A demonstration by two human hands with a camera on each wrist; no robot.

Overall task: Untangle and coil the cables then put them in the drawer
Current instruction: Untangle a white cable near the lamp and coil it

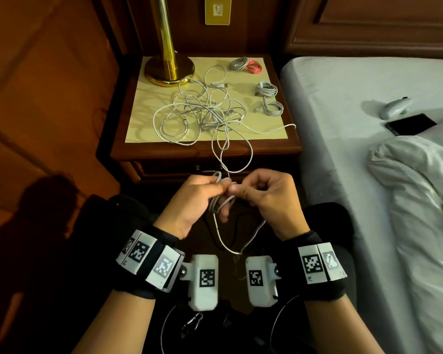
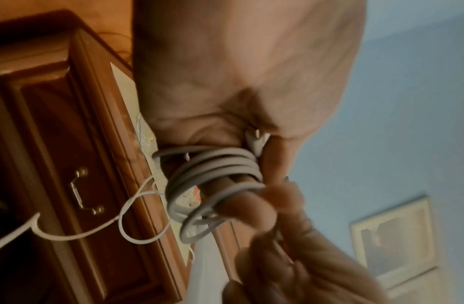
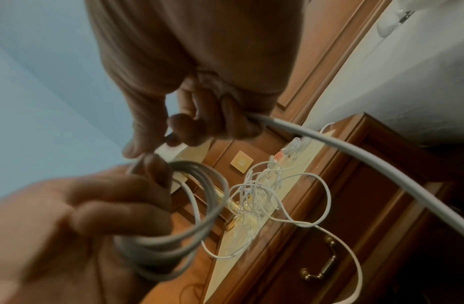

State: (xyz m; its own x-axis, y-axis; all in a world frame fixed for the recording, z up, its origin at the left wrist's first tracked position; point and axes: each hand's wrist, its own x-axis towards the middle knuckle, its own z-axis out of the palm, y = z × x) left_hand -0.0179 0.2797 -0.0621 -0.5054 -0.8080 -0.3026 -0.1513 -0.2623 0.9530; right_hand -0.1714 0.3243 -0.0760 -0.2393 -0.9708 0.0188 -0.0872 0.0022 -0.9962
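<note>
Both hands meet in front of the nightstand [image 1: 205, 149]; the left hand [image 1: 189, 200] grips a half-wound white coil [image 1: 219, 198]; the right hand [image 1: 269, 200] pinches that cable's loose run; four finished coils [image 1: 266, 88] lie by the tangled pile [image 1: 202, 113]; one drawer [image 1: 169, 168], closed

**Table top crowded, drawer front crossed by cable**

Tangled cables [image 1: 202, 111] filled the middle of the table [image 1: 274, 146]; a lamp base [image 1: 169, 70] blocked the back left corner. Four coiled cables [image 1: 266, 88] lined the right edge. Bare strip stayed along the left edge and front right corner. Loose cable loops [image 1: 237, 154] hung over the front edge across the closed drawer [image 3: 355, 236], near its handle [image 3: 321, 265]. The bed [image 1: 343, 103] stood just beside the table on the right.
</note>
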